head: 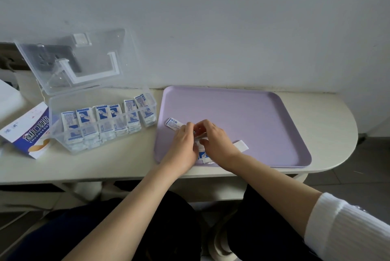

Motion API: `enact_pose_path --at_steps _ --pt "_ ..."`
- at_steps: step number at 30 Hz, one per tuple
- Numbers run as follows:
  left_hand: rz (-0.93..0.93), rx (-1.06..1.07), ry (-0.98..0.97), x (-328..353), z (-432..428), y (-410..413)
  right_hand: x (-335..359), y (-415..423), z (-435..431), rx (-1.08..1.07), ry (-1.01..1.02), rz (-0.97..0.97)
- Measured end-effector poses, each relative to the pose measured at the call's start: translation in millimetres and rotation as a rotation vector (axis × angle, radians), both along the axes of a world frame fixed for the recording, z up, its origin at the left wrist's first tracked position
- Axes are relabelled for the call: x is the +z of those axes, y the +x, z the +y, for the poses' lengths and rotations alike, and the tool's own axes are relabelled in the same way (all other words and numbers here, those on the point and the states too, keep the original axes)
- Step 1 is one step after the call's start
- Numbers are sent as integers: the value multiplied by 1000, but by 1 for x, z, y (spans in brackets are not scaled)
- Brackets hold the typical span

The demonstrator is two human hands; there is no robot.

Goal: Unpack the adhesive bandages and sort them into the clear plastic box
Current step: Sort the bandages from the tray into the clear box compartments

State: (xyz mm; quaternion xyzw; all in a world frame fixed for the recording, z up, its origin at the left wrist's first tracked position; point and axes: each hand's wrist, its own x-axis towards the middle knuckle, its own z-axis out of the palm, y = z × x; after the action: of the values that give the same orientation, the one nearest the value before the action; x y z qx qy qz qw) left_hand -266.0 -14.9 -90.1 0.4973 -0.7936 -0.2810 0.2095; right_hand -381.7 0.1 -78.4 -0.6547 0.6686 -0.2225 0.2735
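On the lilac tray (pixel 253 113) lie a few wrapped adhesive bandages, white with blue print. My left hand (pixel 184 142) and my right hand (pixel 213 140) meet over them at the tray's front left, fingers curled and pinching a bandage (pixel 174 123) whose printed end sticks out to the left. More bandages (pixel 203 155) peek out under my hands, and a plain white strip (pixel 240 145) lies just right of my right hand. The clear plastic box (pixel 103 132) stands left of the tray, lid up, holding several upright stacks of bandages.
An opened blue and white bandage carton (pixel 29 132) lies left of the box. The box lid (pixel 76 60) leans back against the wall. The table's rounded end (pixel 341 134) is right of the tray, its front edge close to my forearms.
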Motion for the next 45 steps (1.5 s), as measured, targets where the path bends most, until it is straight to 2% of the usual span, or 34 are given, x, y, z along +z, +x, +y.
enact_pose_path --at_steps 3,4,7,9,16,19,21,23,27,38,42,45 --pt "20 -2 -2 4 3 1 -4 1 0 33 -3 -3" --pt "-32 -8 -40 5 3 3 -5 1 0 42 -13 12" --pt "-344 -6 -233 5 2 12 -4 -2 -4 63 -96 100" --pt "-434 0 -267 2 1 15 -5 -4 -4 107 -110 172" --pt "-516 -15 -240 -1 0 17 -3 -3 -1 206 -137 363" --pt "-496 -25 -237 9 1 20 6 0 -2 178 -233 405" --pt "-394 -20 -186 19 3 26 13 3 -1 170 -262 428" --pt "-317 -20 -126 27 4 34 21 7 -1 172 -225 433" --pt "-239 -34 -79 34 5 52 34 13 1 267 -123 283" --pt "-241 132 -352 64 22 112 50 50 -2 384 -165 256" --pt "-297 104 -319 67 21 134 48 72 -3 457 -345 334" --pt "-339 95 -293 75 23 148 48 92 -3 472 -434 271"
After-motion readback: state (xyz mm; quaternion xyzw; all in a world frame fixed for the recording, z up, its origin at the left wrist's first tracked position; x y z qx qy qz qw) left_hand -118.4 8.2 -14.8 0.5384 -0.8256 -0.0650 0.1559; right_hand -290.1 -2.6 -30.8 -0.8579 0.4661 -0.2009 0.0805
